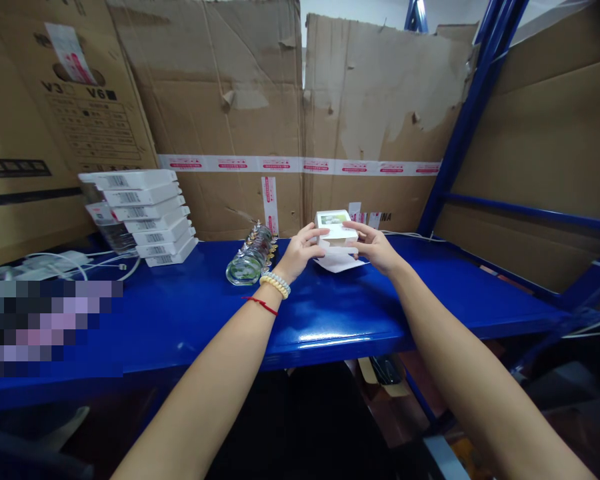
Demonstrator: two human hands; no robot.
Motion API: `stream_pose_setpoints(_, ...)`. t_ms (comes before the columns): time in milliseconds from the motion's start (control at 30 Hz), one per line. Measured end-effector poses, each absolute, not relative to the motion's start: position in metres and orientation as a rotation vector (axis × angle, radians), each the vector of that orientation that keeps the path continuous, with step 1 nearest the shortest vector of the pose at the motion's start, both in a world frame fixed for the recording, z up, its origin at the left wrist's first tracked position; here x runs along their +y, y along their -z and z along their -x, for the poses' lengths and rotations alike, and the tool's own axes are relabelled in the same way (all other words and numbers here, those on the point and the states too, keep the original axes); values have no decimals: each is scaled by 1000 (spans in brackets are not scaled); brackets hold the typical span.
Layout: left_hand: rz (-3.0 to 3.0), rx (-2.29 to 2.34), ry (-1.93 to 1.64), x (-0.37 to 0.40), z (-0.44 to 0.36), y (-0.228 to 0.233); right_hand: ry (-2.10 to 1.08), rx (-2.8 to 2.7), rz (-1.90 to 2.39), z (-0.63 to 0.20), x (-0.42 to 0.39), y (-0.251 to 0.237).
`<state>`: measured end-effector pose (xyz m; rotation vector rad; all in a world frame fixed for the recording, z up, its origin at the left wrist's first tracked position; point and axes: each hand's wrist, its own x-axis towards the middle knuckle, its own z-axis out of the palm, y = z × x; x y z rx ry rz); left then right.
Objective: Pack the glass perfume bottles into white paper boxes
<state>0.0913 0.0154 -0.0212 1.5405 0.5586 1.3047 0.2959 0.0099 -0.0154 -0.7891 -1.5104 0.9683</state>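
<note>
Pinching one small white box (336, 229), left hand (299, 252) and right hand (376, 247) flank it; six boxes (143, 213) stacked nearby.

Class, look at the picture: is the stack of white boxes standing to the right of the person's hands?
No: the stack of white boxes stands on the blue shelf left of both hands, which hold a small white box.

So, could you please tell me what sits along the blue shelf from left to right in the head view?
White cables → stack of white boxes → clear glass bottle → left hand → small white box → right hand.
</note>
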Motion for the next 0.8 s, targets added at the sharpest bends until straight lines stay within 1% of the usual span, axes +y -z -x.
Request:
stream_pose_setpoints(100, -1588, 521, -1282, 14, -92, 21, -999, -1496, 792, -297, 11, 15)
stream_pose_setpoints(433, -1550, 615, -1411, 14, -96, 20, -1158, -1479, 731, -297, 8, 12)
stream_pose_setpoints(800, -1528, 634, -1438, 16, -96, 21, -1069, -1563, 696, -296, 7, 15)
